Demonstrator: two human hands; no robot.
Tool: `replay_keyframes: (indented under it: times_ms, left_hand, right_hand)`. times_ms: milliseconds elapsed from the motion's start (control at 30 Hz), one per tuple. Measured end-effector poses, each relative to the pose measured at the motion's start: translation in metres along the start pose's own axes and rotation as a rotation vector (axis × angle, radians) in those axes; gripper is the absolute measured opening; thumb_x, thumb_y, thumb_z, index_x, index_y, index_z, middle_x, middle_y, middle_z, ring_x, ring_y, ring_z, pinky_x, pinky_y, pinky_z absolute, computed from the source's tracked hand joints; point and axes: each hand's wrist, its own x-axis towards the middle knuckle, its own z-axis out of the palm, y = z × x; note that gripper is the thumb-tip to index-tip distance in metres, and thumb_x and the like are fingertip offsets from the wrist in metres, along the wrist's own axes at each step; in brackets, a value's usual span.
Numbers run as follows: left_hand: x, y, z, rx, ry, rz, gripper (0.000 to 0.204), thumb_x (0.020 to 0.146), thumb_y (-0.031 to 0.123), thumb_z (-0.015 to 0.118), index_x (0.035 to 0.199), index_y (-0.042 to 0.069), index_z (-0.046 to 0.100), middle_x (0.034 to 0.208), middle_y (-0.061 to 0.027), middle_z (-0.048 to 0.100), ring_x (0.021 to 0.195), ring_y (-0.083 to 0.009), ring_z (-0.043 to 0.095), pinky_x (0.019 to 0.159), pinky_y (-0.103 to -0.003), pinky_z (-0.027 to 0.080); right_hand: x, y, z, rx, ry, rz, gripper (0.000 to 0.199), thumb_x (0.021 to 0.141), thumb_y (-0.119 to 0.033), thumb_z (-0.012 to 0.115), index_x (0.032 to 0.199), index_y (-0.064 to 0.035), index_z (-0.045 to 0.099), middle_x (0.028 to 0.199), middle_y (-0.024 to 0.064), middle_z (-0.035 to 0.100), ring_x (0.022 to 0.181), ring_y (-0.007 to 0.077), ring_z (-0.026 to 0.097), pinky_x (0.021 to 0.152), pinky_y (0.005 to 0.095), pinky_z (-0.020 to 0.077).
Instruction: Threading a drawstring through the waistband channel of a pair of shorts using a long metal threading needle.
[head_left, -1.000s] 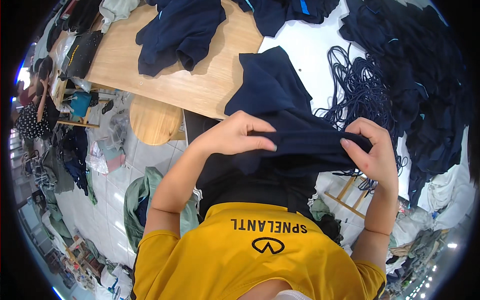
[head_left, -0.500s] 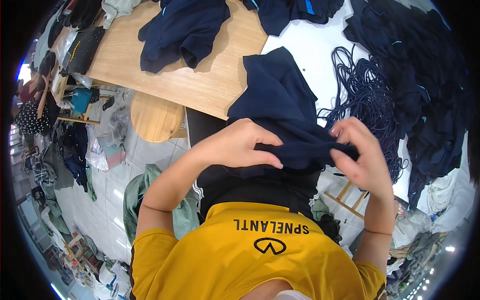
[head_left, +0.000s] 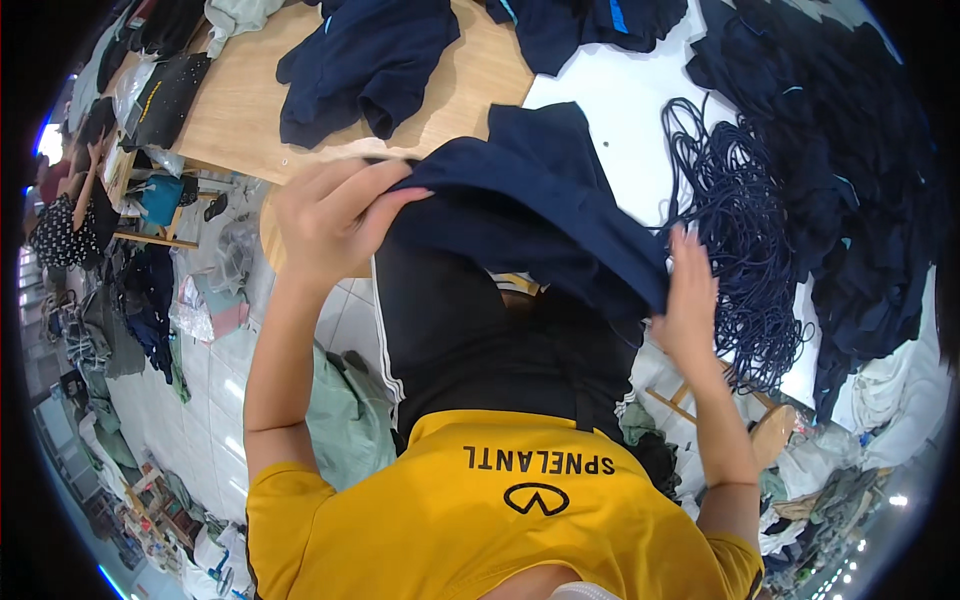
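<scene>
A navy garment [head_left: 560, 205] is spread between my hands above my lap, its thick folded edge running slantwise from one to the other. Its far part lies on the table. My left hand [head_left: 345, 210] pinches the left corner between thumb and fingers, raised near the wooden table edge. At the lower right end of the fabric, my right hand [head_left: 690, 300] has its fingers long and close together against the garment; its thumb is mostly hidden by the cloth. What kind of garment it is, I cannot tell.
Another navy garment [head_left: 370, 70] lies on the wooden tabletop [head_left: 240, 110]. A tangled heap of navy cords [head_left: 740, 220] sits on the white table section [head_left: 640, 140], beside a big pile of dark clothes [head_left: 860, 190]. Green fabric [head_left: 345, 410] is at my left, near a round wooden stool [head_left: 270, 235].
My left hand has moved left and away from me, drawing the bunched cloth out wide. My right hand has shifted slightly left, its curled fingers now straighter.
</scene>
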Motion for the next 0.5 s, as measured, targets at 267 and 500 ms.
replay_keyframes:
  times_ms: [267, 500]
  left_hand:
    - [0.056, 0.051, 0.057, -0.055, 0.221, 0.606, 0.018, 0.062, 0.030, 0.069, 0.078, 0.023, 0.064, 0.073, 0.0088, 0.053, 0.077, -0.0134, 0.051, 0.072, -0.031, 0.042]
    - [-0.013, 0.069, 0.118, -0.347, 0.107, -0.146, 0.056, 0.053, -0.007, 0.065, 0.106, 0.012, 0.068, 0.104, -0.0064, 0.064, 0.095, -0.0263, 0.057, 0.081, -0.032, 0.046]
  right_hand:
    - [0.004, -0.071, -0.078, 0.344, 0.641, -0.640, 0.097, 0.065, -0.023, 0.085, 0.143, -0.0089, 0.029, 0.141, 0.0290, 0.033, 0.124, 0.0434, 0.038, 0.101, 0.0447, 0.0329]
    - [0.012, -0.044, -0.067, 0.711, 0.233, -0.232, 0.009, 0.074, 0.000, 0.071, 0.083, -0.0007, 0.066, 0.070, 0.0073, 0.062, 0.063, 0.0158, 0.058, 0.060, 0.0250, 0.0432]
